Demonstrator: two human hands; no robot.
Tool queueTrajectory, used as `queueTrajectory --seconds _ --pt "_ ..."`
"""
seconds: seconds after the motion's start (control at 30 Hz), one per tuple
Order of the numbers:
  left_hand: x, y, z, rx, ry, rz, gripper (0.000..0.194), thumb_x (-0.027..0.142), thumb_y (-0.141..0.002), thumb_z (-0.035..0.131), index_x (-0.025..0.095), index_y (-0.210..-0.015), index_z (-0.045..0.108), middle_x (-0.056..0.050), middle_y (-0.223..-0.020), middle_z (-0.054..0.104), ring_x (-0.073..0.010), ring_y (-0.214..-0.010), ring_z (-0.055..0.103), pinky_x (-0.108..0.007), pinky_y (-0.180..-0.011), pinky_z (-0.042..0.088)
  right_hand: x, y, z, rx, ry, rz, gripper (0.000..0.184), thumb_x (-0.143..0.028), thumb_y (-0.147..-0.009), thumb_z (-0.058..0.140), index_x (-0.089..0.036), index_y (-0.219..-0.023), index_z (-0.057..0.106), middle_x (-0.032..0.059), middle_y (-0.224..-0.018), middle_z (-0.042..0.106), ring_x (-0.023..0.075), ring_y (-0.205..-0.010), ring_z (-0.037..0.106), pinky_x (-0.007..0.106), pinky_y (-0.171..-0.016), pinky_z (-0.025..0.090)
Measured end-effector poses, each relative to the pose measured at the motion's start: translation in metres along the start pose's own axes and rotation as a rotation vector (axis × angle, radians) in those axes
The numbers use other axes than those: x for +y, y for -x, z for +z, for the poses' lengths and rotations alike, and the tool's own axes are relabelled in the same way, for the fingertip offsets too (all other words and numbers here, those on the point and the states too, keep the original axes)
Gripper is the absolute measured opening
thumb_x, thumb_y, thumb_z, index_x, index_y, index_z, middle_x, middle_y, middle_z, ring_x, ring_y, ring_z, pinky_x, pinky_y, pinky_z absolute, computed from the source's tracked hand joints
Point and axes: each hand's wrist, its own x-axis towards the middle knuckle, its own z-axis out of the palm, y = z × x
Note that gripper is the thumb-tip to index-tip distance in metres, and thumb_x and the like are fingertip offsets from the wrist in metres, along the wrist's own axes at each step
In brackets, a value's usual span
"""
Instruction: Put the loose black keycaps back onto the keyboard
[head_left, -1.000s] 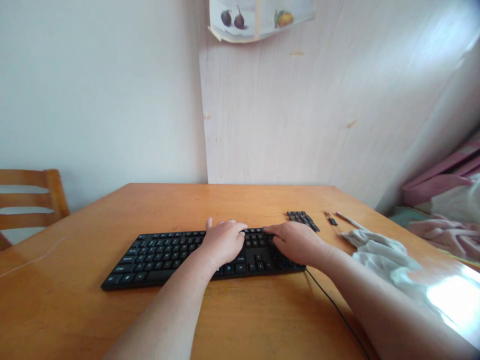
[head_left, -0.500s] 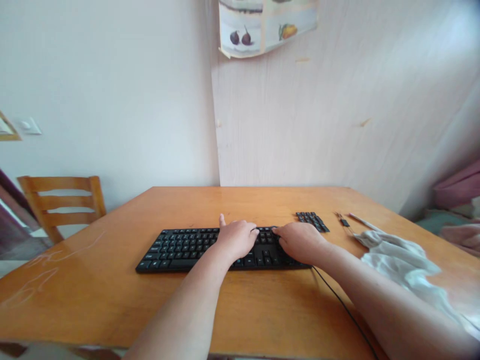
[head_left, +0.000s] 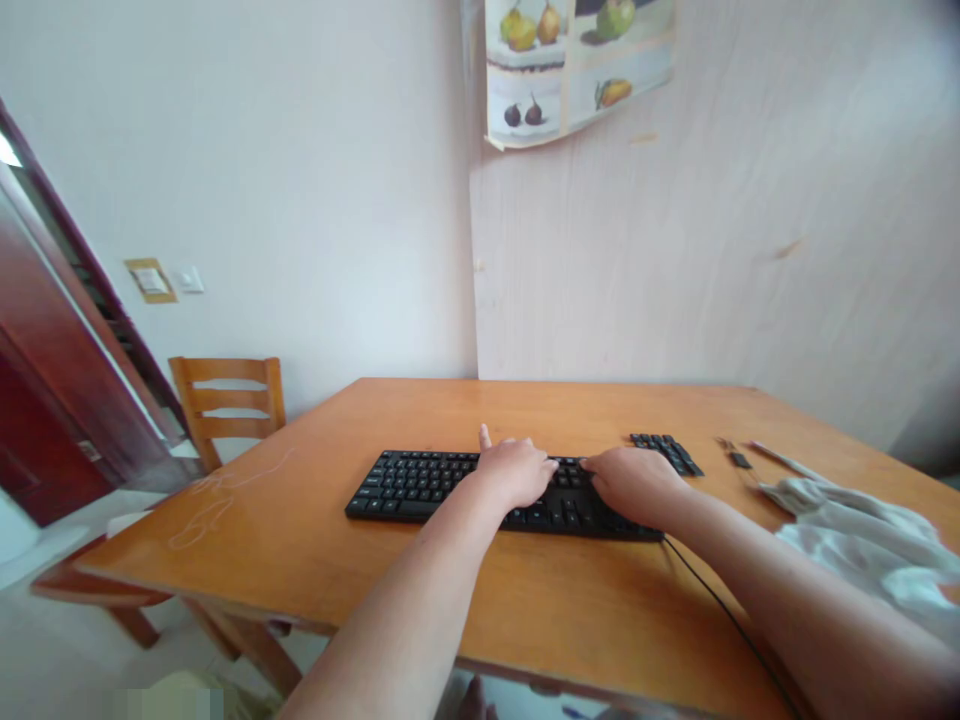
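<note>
A black keyboard (head_left: 409, 484) lies flat on the wooden table, its left part uncovered. Over the right half of its keys, my left hand (head_left: 514, 472) has its fingers bent together toward the right, with one finger sticking up. My right hand (head_left: 634, 484) rests on the right end, fingers folded and a fingertip at the upper row of keys. Both sets of fingertips are close to each other; whatever may be between them is hidden. Behind my right hand lies a patch of loose black keycaps (head_left: 667, 454). The keyboard's cable (head_left: 720, 598) runs toward me under my right forearm.
Right of the keycaps are a small black item with thin wires (head_left: 739, 459), a thin pencil-like stick (head_left: 786, 461) and a crumpled pale cloth (head_left: 862, 525). A wooden chair (head_left: 234, 400) stands beyond the table's left edge. The table (head_left: 465, 408) meets the wall behind.
The view has turned left and tilted, so everything sits further right and a dark red door has come into sight. Both hands keep nearly the same place on the keyboard.
</note>
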Motion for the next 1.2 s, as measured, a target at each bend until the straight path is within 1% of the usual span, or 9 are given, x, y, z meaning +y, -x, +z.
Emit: queueTrajectory --seconds 0.07,0.17,0.3,0.4,0.53,0.67,0.87,1.03,1.2 --pt "-0.007 0.004 -0.008 -0.009 0.047 -0.010 0.043 0.045 -0.096 0.031 0.030 -0.100 0.071 -0.005 -0.129 0.064 -0.0318 -0.119 0.056 -0.076 -0.105 0.005 0.000 0.000 0.000 0.003 -0.002 -0.003 0.042 -0.023 -0.087 0.039 -0.024 -0.114 0.071 0.0143 -0.105 0.073 0.0307 -0.096 0.069 0.039 -0.076 0.050" --pt "-0.021 0.013 -0.018 0.046 0.062 -0.054 0.040 0.034 -0.095 0.030 0.032 -0.112 0.066 -0.003 -0.133 0.062 -0.0294 -0.122 0.054 -0.077 -0.105 0.009 -0.001 0.000 -0.002 -0.001 -0.011 0.005 0.042 -0.023 -0.087 0.039 -0.024 -0.115 0.071 0.0144 -0.106 0.073 0.0307 -0.098 0.068 0.039 -0.077 0.050" --pt "-0.030 0.029 -0.017 0.119 0.059 -0.079 0.043 0.030 -0.096 0.028 0.029 -0.125 0.058 -0.004 -0.136 0.059 -0.0277 -0.125 0.051 -0.074 -0.107 0.009 -0.002 -0.001 -0.003 -0.012 -0.014 0.022 0.041 -0.023 -0.087 0.039 -0.021 -0.111 0.072 0.0156 -0.106 0.072 0.0311 -0.097 0.068 0.039 -0.076 0.050" --pt "-0.022 0.044 -0.003 0.173 0.035 -0.041 0.045 0.034 -0.098 0.024 0.032 -0.130 0.055 -0.002 -0.141 0.055 -0.0271 -0.133 0.043 -0.071 -0.111 0.006 -0.003 -0.001 -0.002 -0.017 -0.015 0.023 0.040 -0.022 -0.087 0.040 -0.021 -0.110 0.072 0.0160 -0.108 0.072 0.0311 -0.098 0.067 0.039 -0.077 0.050" --pt "-0.002 0.060 0.018 0.205 -0.044 0.010 0.056 0.057 -0.096 0.019 0.034 -0.138 0.049 0.000 -0.153 0.040 -0.0341 -0.146 0.017 -0.074 -0.109 -0.001 -0.002 0.001 -0.001 -0.021 -0.016 0.021 0.040 -0.022 -0.088 0.040 -0.021 -0.112 0.071 0.0164 -0.108 0.072 0.0300 -0.099 0.067 0.038 -0.077 0.049" --pt "0.011 0.069 0.030 0.245 -0.096 -0.024 0.073 0.070 -0.091 0.014 0.029 -0.135 0.055 -0.002 -0.157 0.032 -0.0376 -0.148 0.002 -0.072 -0.110 -0.004 -0.002 0.003 -0.001 -0.019 -0.014 0.022 0.040 -0.022 -0.088 0.041 -0.021 -0.115 0.070 0.0163 -0.108 0.072 0.0292 -0.098 0.067 0.037 -0.077 0.049" --pt "0.021 0.077 0.037 0.307 -0.153 -0.047 0.079 0.072 -0.089 0.014 0.024 -0.136 0.055 -0.002 -0.159 0.027 -0.0361 -0.148 -0.007 -0.069 -0.112 -0.007 -0.002 0.003 -0.001 -0.013 -0.007 0.020 0.041 -0.022 -0.087 0.040 -0.023 -0.116 0.069 0.0157 -0.108 0.072 0.0305 -0.097 0.068 0.040 -0.077 0.050" --pt "0.026 0.086 0.044 0.316 -0.196 -0.041 0.082 0.073 -0.088 0.016 0.021 -0.144 0.045 -0.004 -0.160 0.023 -0.0345 -0.148 -0.009 -0.066 -0.114 -0.008 -0.001 0.002 0.001 -0.022 -0.007 0.014 0.041 -0.022 -0.087 0.040 -0.023 -0.116 0.069 0.0154 -0.108 0.072 0.0304 -0.098 0.067 0.039 -0.078 0.050" --pt "0.027 0.094 0.050 0.284 -0.187 -0.034 0.090 0.077 -0.086 0.013 0.017 -0.149 0.036 -0.006 -0.161 0.018 -0.0331 -0.148 -0.012 -0.064 -0.115 -0.010 -0.001 0.001 0.002 -0.031 -0.005 0.020 0.043 -0.023 -0.087 0.040 -0.023 -0.121 0.067 0.0160 -0.110 0.071 0.0301 -0.099 0.067 0.040 -0.079 0.050"
